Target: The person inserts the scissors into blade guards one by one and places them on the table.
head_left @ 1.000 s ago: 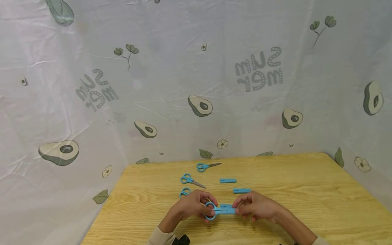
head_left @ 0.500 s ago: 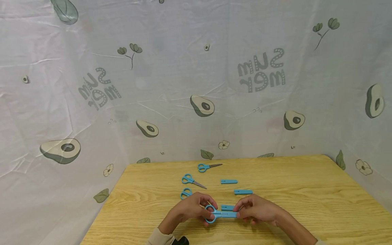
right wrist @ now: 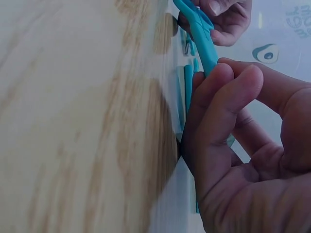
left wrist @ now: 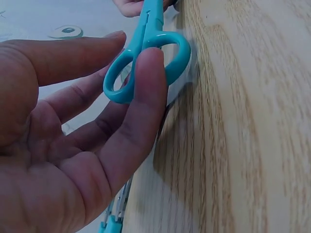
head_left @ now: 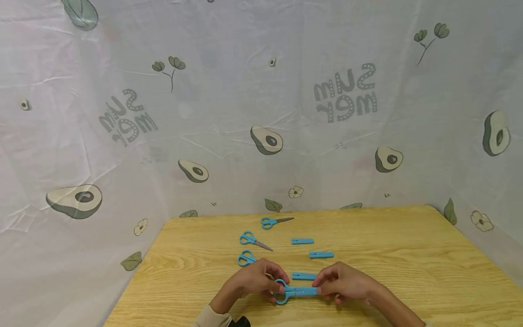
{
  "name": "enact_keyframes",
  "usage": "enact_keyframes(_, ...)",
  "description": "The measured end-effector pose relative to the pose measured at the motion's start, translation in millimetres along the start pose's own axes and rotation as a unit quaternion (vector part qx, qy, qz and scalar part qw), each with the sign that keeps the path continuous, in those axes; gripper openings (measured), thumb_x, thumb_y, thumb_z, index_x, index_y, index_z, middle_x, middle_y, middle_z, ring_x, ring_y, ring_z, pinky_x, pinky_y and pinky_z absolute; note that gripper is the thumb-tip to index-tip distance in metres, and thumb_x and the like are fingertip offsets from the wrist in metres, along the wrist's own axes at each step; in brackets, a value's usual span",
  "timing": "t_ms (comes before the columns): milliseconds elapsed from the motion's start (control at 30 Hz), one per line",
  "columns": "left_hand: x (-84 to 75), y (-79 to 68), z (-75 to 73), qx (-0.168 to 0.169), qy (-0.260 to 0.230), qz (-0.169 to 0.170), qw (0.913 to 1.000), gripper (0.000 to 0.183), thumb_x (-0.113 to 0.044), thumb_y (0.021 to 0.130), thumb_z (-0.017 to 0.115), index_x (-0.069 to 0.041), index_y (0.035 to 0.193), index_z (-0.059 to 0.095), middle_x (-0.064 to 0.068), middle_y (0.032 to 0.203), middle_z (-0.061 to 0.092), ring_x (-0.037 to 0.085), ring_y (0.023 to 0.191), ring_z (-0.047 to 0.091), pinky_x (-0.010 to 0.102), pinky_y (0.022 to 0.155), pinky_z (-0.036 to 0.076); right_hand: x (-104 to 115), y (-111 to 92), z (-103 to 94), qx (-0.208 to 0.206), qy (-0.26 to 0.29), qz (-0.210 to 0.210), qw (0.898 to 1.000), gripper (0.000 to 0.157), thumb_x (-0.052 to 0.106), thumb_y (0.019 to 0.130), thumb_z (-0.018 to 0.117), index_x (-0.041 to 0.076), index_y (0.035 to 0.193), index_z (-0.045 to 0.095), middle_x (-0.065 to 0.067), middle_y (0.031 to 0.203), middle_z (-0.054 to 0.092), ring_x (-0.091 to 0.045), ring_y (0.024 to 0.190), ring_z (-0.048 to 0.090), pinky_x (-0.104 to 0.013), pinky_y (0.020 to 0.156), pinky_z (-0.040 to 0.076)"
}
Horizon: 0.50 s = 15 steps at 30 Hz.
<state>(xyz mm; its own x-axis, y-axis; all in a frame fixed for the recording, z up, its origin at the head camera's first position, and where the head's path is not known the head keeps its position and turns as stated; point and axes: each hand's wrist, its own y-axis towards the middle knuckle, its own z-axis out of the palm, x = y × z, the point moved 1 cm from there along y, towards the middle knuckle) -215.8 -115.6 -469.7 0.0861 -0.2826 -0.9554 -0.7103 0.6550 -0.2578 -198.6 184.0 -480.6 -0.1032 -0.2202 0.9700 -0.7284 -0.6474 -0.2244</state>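
Observation:
A pair of blue-handled scissors lies between both hands, its blades hidden inside a blue blade cover. My left hand holds the finger loops, with the thumb against them. At the other end, the fingers of my right hand pinch the tip of the cover, which also shows in the right wrist view. Just behind the held pair, a loose blue cover lies on the table, its right end close to my right fingers.
Farther back on the wooden table lie bare-bladed scissors and a second pair. A third pair is partly hidden by my left hand. Two more loose covers, one behind the other, lie right of them. A printed curtain hangs behind.
Both hands have drawn the covered scissors slightly toward the front of the table, widening the gap to the loose cover behind. Their hold looks the same.

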Motion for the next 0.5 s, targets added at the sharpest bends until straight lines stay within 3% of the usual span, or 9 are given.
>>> enact_keyframes(267, -1.3, -4.1, -2.9, -0.019, 0.032, 0.000, 0.9993, 0.016, 0.004, 0.098, 0.072, 0.003, 0.112, 0.079, 0.000, 0.095, 0.074, 0.010, 0.070, 0.069, 0.021, 0.060, 0.061, -3.4, 2.7, 2.3, -0.001, -0.002, -0.010, 1.000, 0.023, 0.010, 0.103, 0.069, -0.008, 0.117, 0.074, 0.004, 0.077, 0.070, -0.002, 0.062, 0.059, -0.013, 0.054, 0.049)
enact_keyframes(500, -4.3, -5.2, -6.5, -0.043, 0.061, -0.008, 0.9972, 0.015, 0.000, 0.098, 0.074, 0.000, 0.112, 0.081, 0.004, 0.098, 0.079, 0.013, 0.075, 0.076, 0.029, 0.066, 0.066, -3.8, 3.9, 3.2, -0.012, -0.016, -0.014, 1.000, 0.025, 0.009, 0.104, 0.067, -0.010, 0.119, 0.074, 0.004, 0.077, 0.070, -0.003, 0.064, 0.061, -0.013, 0.054, 0.050)
